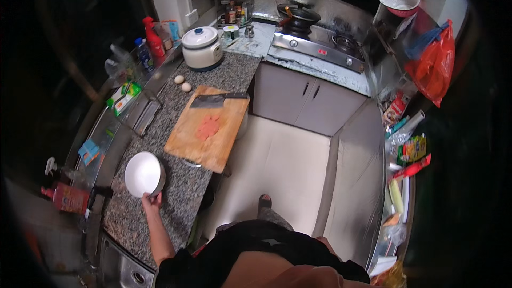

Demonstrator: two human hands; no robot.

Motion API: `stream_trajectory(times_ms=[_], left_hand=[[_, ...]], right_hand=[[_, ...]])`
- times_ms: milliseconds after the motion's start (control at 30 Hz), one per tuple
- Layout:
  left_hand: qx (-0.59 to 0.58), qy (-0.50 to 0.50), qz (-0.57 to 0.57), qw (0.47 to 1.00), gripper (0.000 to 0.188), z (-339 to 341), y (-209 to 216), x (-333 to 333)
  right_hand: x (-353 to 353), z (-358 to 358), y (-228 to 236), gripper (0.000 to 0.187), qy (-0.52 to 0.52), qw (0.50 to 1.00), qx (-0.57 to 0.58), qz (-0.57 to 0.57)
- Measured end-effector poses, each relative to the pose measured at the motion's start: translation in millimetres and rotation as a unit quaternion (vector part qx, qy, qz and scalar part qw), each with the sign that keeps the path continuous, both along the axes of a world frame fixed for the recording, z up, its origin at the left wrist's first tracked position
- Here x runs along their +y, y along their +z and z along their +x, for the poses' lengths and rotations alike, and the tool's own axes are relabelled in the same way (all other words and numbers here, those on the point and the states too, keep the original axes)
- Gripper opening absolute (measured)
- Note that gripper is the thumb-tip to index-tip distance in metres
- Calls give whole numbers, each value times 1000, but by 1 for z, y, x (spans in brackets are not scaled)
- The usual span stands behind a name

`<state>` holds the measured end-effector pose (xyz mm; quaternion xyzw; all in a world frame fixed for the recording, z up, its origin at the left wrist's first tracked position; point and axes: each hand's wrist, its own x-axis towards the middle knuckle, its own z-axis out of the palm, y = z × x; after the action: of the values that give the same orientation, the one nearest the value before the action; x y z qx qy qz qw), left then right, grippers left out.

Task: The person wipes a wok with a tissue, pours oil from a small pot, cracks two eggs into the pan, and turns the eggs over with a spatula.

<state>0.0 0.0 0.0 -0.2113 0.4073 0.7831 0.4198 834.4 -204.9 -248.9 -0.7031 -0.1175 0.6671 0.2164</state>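
Observation:
My left hand is closed on the near rim of a white bowl, thumb toward the inside. The bowl is tilted a little over the speckled stone counter, and its inside looks bare white. Beyond it lies a wooden cutting board bearing a small heap of pinkish-red slices; their kind I cannot make out. Across the board's far end rests a cleaver with a dark handle. Two eggs sit beside the board. Of my right hand, only a sliver of skin shows by my body; its fingers are hidden.
A white electric pot stands in the far counter corner. Farther right, a lidded dark pan sits on the gas stove. Near the lower left is a metal sink. Bottles line the left ledge; a red bag hangs right.

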Motion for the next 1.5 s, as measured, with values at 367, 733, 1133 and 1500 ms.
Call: stream_trajectory(times_ms=[367,733,1133,1500], left_hand=[[469,112,-730,484,64,78,59,113],[706,35,-139,694,16,221,147,473],[695,-363,30,620,16,487,277,734],[721,-420,-9,551,59,609,331,871]], right_hand=[[431,57,184,15,109,970,-125,178],[809,1,345,21,225,911,-56,340],[1176,51,552,25,262,686,-294,612],[1345,33,560,66,343,615,-528,475]])
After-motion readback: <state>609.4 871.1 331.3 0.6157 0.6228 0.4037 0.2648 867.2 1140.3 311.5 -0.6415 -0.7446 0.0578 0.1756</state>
